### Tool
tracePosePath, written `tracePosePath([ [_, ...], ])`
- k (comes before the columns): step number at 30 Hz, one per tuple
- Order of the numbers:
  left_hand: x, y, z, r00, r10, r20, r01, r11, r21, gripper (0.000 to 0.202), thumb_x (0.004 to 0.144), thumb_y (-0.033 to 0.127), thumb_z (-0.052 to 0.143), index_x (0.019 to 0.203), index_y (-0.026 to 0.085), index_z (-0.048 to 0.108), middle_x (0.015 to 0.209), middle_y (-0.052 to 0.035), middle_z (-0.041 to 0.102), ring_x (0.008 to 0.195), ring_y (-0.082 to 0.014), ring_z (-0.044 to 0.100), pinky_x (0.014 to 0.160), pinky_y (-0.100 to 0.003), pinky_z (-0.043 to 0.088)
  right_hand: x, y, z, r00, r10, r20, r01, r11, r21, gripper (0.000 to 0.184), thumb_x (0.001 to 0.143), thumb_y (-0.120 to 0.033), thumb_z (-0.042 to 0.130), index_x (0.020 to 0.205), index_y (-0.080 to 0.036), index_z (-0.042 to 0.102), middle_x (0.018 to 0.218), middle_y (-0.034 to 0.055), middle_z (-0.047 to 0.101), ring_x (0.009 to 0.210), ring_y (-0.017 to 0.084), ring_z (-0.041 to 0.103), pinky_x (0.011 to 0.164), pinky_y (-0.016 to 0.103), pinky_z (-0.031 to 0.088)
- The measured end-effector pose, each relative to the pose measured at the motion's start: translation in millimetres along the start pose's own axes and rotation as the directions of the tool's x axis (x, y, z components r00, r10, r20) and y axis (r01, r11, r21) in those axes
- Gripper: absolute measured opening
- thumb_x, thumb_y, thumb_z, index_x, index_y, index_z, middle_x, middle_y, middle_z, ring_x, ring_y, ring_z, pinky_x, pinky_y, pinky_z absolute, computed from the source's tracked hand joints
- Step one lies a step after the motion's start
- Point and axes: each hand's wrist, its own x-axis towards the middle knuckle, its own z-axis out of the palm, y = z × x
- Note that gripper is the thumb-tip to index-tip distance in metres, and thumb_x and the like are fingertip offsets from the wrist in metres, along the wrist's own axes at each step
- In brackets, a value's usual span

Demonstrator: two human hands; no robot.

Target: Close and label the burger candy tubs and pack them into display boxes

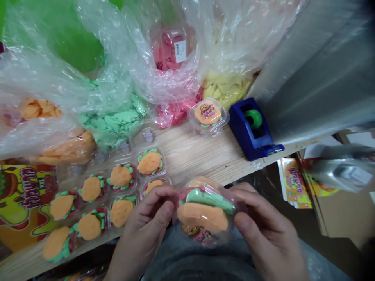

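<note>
The left hand (pixel 146 224) and the right hand (pixel 268 234) are both curled around a clear box (pixel 205 214), one on each side. The thumbs and fingertips press its edges, so both hands are clamped on it. The box holds a burger-shaped sweet in orange, green and red layers. It is held tilted just off the near edge of the desk (pixel 190 152), above grey cloth on the person's lap.

Just past the left hand, open boxes of the same sweets (pixel 120 177) stand in rows close to that edge. A bare strip of wood lies between them and the blue tape dispenser (pixel 253 130), which sits at the desk's right corner. A shut, labelled box (pixel 208 115) stands just beside the dispenser. Plastic bags of green (pixel 114 117), pink (pixel 172 78) and yellow pieces (pixel 225 88) crowd the back. Right of the desk, a cardboard carton (pixel 342 214) stands lower down.
</note>
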Motion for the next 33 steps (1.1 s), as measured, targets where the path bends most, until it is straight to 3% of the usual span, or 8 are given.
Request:
tracePosePath([
  [4,-7,-7,-3.7,1.000,0.000,0.028,-0.003,0.996,0.086,0.013,0.078,0.037,0.063,0.089,0.030,0.063,0.085,0.0043,0.062,0.077,-0.0111,0.054,0.069,-0.019,0.045,-3,8,0,0.998,0.064,0.000,-0.064,0.998,0.030,0.019,0.085,-0.025,0.055,0.099,-0.034,0.065,0.085,0.0008,0.061,0.079,0.014,0.057,0.065,0.021,0.050],
  [9,-12,-6,4.4,0.998,-0.010,0.059,-0.008,0.955,0.298,0.007,0.081,0.034,0.061,0.085,0.028,0.062,0.080,0.0050,0.061,0.075,-0.0107,0.055,0.067,-0.017,0.044,-15,25,-3,0.985,0.168,0.037,-0.169,0.985,0.038,0.016,0.085,-0.023,0.055,0.091,-0.031,0.068,0.080,0.0012,0.061,0.076,0.013,0.057,0.065,0.020,0.048],
  [17,-9,-25,2.0,0.948,-0.121,0.295,-0.074,0.816,0.573,0.016,0.088,0.028,0.048,0.093,0.025,0.063,0.093,-0.0009,0.061,0.091,-0.0157,0.056,0.082,-0.025,0.041,-51,65,-3,0.893,0.416,0.174,-0.402,0.909,-0.111,0.012,0.082,-0.028,0.058,0.087,-0.025,0.069,0.080,0.0023,0.062,0.078,0.016,0.060,0.071,0.024,0.048],
  [23,-14,-38,2.6,0.917,-0.145,0.371,-0.147,0.742,0.654,0.021,0.090,0.031,0.043,0.090,0.023,0.062,0.086,-0.0016,0.056,0.084,-0.0152,0.054,0.075,-0.025,0.041,-55,70,8,0.920,0.366,0.139,-0.366,0.930,-0.031,0.012,0.078,-0.027,0.062,0.086,-0.026,0.071,0.081,0.0029,0.066,0.078,0.017,0.063,0.071,0.027,0.049],
  [26,-19,-45,3.4,0.927,-0.142,0.348,-0.128,0.751,0.647,0.020,0.089,0.030,0.044,0.088,0.023,0.062,0.084,-0.0010,0.056,0.083,-0.0151,0.054,0.076,-0.025,0.041,-55,69,9,0.917,0.371,0.149,-0.374,0.927,-0.008,0.010,0.079,-0.026,0.061,0.082,-0.025,0.071,0.077,0.0018,0.064,0.074,0.015,0.061,0.069,0.025,0.048],
  [29,-26,-58,-0.4,0.967,-0.125,0.221,-0.035,0.797,0.604,0.015,0.086,0.030,0.049,0.088,0.022,0.061,0.082,-0.0003,0.055,0.081,-0.0153,0.054,0.074,-0.025,0.042,-59,75,6,0.904,0.406,0.129,-0.413,0.910,0.030,0.010,0.080,-0.028,0.061,0.077,-0.023,0.069,0.074,0.0013,0.062,0.072,0.015,0.059,0.068,0.025,0.048],
  [33,-35,-68,-6.5,0.983,-0.159,0.090,0.095,0.867,0.489,0.013,0.085,0.029,0.050,0.086,0.020,0.060,0.082,-0.0003,0.057,0.080,-0.0157,0.055,0.073,-0.025,0.043,-61,80,0,0.906,0.412,0.098,-0.419,0.905,0.072,0.010,0.081,-0.030,0.060,0.077,-0.024,0.067,0.075,0.0009,0.062,0.073,0.015,0.060,0.067,0.024,0.049],
])
